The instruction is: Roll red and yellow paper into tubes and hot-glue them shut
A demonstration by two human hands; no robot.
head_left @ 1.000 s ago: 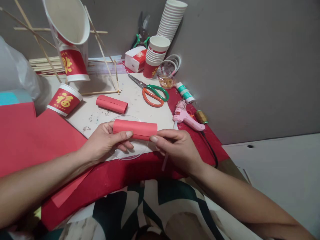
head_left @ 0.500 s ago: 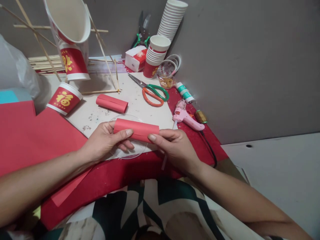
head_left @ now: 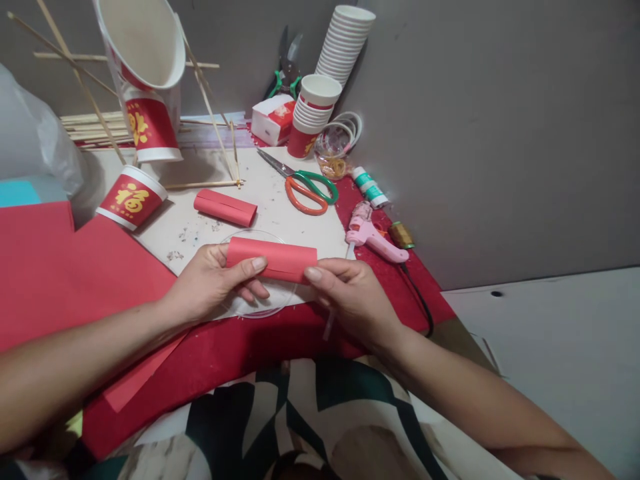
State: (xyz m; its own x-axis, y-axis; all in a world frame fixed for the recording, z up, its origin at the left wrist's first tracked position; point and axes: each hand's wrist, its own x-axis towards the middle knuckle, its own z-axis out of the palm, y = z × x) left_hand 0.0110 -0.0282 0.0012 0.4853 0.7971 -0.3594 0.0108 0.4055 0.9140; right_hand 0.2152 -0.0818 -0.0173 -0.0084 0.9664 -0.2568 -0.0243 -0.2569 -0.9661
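Observation:
A rolled tube of red paper [head_left: 280, 259] lies level between both my hands. My left hand [head_left: 213, 280] pinches its left end with the thumb on top. My right hand [head_left: 350, 293] pinches the right end and also has a thin whitish stick [head_left: 330, 325] against the palm. Under the tube sits a clear round plastic lid [head_left: 253, 308] on the cream board [head_left: 270, 200]. A second red paper tube [head_left: 225, 207] rests further back on that board.
Scissors [head_left: 305, 188] with orange and green handles, a pink glue gun [head_left: 376, 239], a glue bottle [head_left: 369, 186], stacked paper cups [head_left: 313, 113], red cups [head_left: 131, 199] and bamboo sticks [head_left: 95, 123] crowd the back. Red paper sheets [head_left: 50, 267] cover the left. A grey wall stands at the right.
The tube and both hands have stayed nearly in place. My right thumb slid in along the tube, then back toward its right end.

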